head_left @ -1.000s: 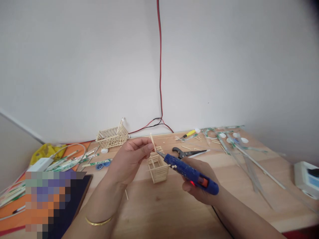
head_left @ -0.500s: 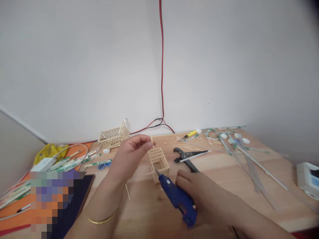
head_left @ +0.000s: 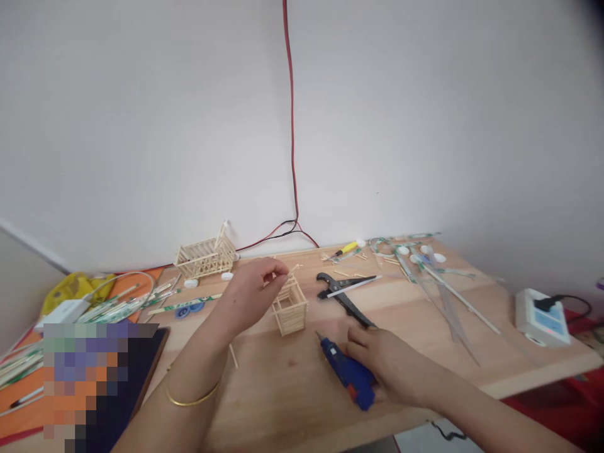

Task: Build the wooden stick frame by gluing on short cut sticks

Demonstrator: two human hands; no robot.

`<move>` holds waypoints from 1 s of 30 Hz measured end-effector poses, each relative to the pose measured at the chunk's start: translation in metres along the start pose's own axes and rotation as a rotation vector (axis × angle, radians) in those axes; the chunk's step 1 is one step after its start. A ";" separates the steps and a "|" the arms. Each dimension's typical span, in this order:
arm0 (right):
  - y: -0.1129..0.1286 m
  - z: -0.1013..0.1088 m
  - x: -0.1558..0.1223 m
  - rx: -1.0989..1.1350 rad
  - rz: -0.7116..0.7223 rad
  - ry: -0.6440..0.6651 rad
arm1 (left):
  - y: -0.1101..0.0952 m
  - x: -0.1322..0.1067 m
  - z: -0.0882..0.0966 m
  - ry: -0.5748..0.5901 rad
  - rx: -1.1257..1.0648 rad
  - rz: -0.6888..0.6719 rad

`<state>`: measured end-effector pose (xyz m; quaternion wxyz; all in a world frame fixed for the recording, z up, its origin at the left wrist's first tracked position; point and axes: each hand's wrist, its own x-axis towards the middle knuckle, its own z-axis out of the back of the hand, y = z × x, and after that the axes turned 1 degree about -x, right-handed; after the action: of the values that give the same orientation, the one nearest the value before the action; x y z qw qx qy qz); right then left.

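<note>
My right hand (head_left: 384,363) is closed round a blue hot glue gun (head_left: 348,371), low over the front of the table, its nozzle pointing to the far left. In the middle stands a small open box of pale wooden sticks (head_left: 290,314). My left hand (head_left: 255,292) is at the box's upper left edge, thumb and fingertips pinched together; what lies between them is too small to make out. A short stick (head_left: 295,269) juts up at the box's back, close to these fingertips.
Behind lies a larger stick frame (head_left: 205,258). Black pliers (head_left: 346,301) rest right of the box, with a yellow-handled knife (head_left: 346,250) behind. Plastic wrappers (head_left: 448,308), a white power strip (head_left: 542,318) and a dark tablet-like object (head_left: 148,371) flank the work.
The glue gun has drawn away from the box toward the right. My left fingers no longer hold the short stick upright above the box. The view has shifted slightly right.
</note>
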<state>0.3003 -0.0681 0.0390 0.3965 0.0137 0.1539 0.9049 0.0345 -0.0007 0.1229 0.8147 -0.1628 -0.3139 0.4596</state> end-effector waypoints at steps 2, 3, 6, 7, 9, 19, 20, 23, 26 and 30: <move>-0.003 -0.004 0.001 0.055 -0.101 -0.032 | 0.002 0.000 -0.001 0.010 0.010 -0.020; -0.004 -0.005 0.001 0.092 -0.143 -0.046 | 0.002 0.001 -0.001 0.010 0.017 -0.029; -0.005 0.001 -0.002 0.194 -0.197 -0.025 | 0.000 0.000 -0.002 0.025 0.036 -0.036; -0.004 0.007 -0.003 0.211 -0.187 -0.015 | 0.000 0.000 -0.002 0.035 0.045 -0.028; -0.002 0.021 -0.001 0.218 -0.137 -0.068 | -0.002 -0.001 -0.003 0.041 0.066 -0.005; 0.039 0.077 0.074 -0.116 0.175 -0.783 | -0.014 -0.009 -0.010 0.000 0.119 0.019; 0.041 0.076 0.079 -0.134 0.182 -0.767 | -0.015 -0.010 -0.010 0.003 0.121 0.022; 0.041 0.070 0.089 -0.138 0.181 -0.749 | -0.015 -0.010 -0.011 0.024 0.130 0.028; 0.032 0.066 0.093 -0.067 0.181 -0.733 | -0.009 -0.009 -0.005 0.053 0.128 0.017; 0.016 0.063 0.101 0.086 0.142 -0.708 | 0.003 -0.007 0.017 -0.016 0.223 0.088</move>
<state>0.2293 0.0118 0.0941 0.3604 0.3534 0.0435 0.8621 0.0189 -0.0051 0.1316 0.8044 -0.0810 -0.2597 0.5282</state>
